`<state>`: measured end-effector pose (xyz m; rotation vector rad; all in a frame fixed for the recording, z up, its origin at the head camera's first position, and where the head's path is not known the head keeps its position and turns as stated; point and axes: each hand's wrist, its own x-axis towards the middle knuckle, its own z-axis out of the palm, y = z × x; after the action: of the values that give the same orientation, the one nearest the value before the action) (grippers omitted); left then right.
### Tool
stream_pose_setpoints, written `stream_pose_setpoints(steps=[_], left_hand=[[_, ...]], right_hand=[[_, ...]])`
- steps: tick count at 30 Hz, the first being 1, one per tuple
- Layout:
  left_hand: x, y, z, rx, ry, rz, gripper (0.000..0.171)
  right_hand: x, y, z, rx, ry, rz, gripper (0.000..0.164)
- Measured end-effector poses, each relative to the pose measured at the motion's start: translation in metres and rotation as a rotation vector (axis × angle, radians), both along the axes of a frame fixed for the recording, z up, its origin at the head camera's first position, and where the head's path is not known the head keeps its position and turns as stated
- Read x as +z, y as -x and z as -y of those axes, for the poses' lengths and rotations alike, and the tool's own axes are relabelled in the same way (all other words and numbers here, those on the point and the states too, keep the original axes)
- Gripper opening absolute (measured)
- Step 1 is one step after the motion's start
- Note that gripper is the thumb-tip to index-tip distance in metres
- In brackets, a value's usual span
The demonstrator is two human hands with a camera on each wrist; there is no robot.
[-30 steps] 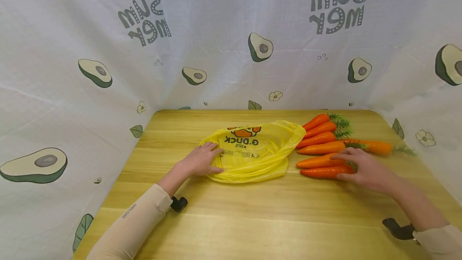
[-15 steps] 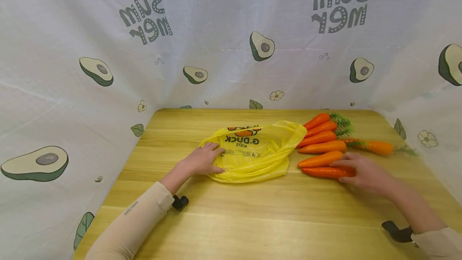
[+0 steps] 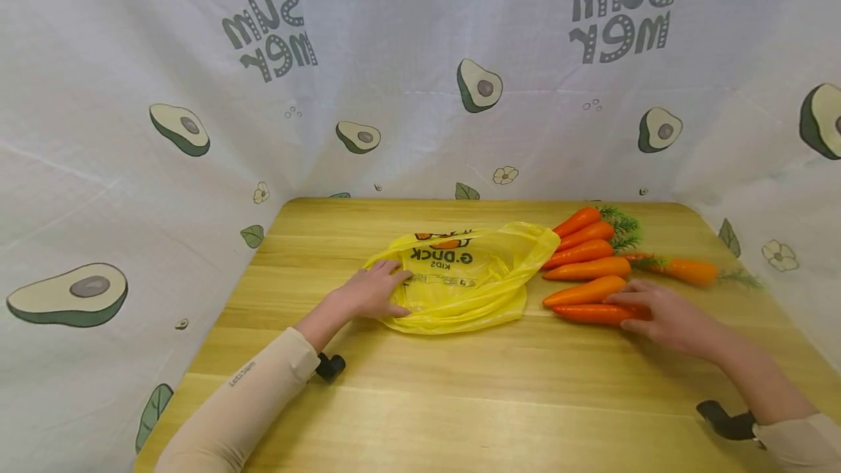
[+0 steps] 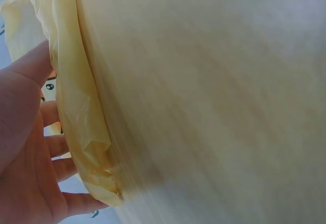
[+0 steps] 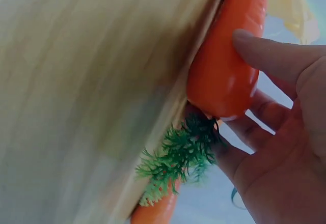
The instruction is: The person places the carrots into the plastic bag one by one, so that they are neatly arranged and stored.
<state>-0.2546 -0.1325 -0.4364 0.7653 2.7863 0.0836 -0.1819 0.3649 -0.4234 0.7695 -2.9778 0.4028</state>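
Right hand (image 3: 677, 320): thumb and fingers pinching one carrot (image 3: 588, 314) at its thick, leafy end; carrot on the table (image 3: 420, 414), nearest the person. Left hand (image 3: 371, 290): fingers spread, touching the mouth of a yellow bag (image 3: 479, 317). Other carrots (image 3: 587, 268): six, right of the bag. Curtain (image 3: 407, 42): avocado-printed, behind.

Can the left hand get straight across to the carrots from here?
Probably not straight across: the yellow bag lies between the left hand and the carrots, though reaching over it might work.
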Motion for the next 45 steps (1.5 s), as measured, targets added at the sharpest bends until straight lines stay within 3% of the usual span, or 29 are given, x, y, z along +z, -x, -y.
stream_pose_setpoints(steps=[9, 19, 27, 35, 45], left_hand=[[-0.002, 0.003, 0.0, 0.005, 0.015, 0.001, 0.082], [-0.001, 0.003, -0.001, 0.005, 0.024, 0.01, 0.083], [0.002, 0.0, -0.003, 0.007, 0.031, 0.012, 0.083], [0.006, -0.004, -0.004, 0.007, 0.035, 0.016, 0.083], [0.003, -0.002, -0.004, -0.003, 0.038, 0.002, 0.082]], right_hand=[[0.018, 0.003, 0.011, 0.139, 0.013, -0.162, 0.04], [0.053, 0.009, 0.05, 0.183, 0.033, -0.135, 0.042], [0.071, 0.027, 0.094, 0.255, 0.031, -0.071, 0.038], [0.077, 0.046, 0.135, 0.269, 0.062, 0.067, 0.039], [0.064, 0.069, 0.175, 0.342, 0.012, 0.051, 0.039]])
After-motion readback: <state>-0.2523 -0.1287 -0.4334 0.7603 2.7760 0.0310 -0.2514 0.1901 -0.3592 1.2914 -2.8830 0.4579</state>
